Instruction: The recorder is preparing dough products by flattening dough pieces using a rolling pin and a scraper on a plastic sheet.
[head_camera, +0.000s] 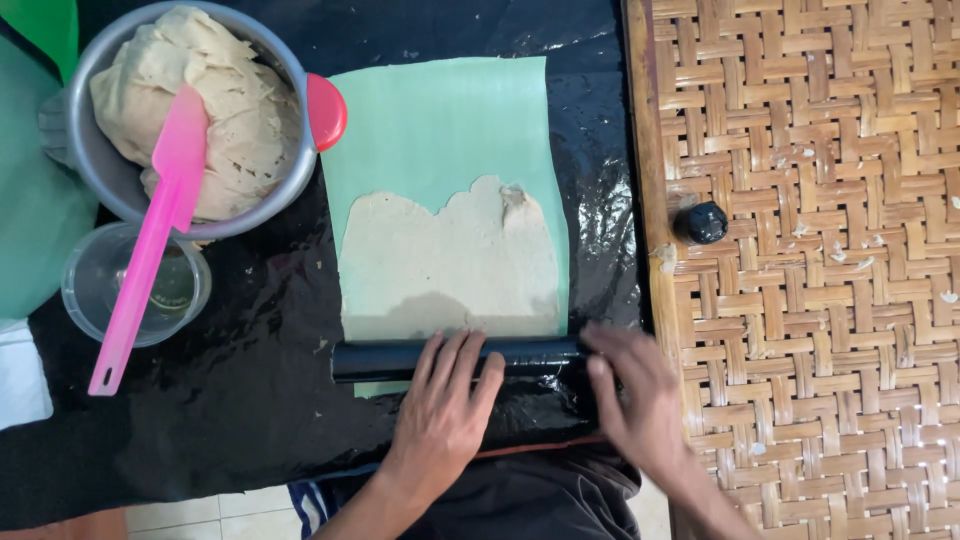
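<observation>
A black cylindrical roller (385, 360) lies across the near end of a pale green sheet (440, 120). A thin layer of beige dough (450, 265) is spread flat over the sheet's near half. My left hand (445, 415) rests palm-down on the roller's middle, fingers extended. At the roller's right end, my right hand (635, 395) presses flat with fingers spread. Neither hand wraps around it.
A black plastic sheet (250, 400) covers the work surface. A grey metal bowl (100, 170) of dough with a pink spatula (150, 240) stands at top left, over a clear plastic cup (90, 290). A woven bamboo mat (820, 250) with a small black cap (705, 222) lies right.
</observation>
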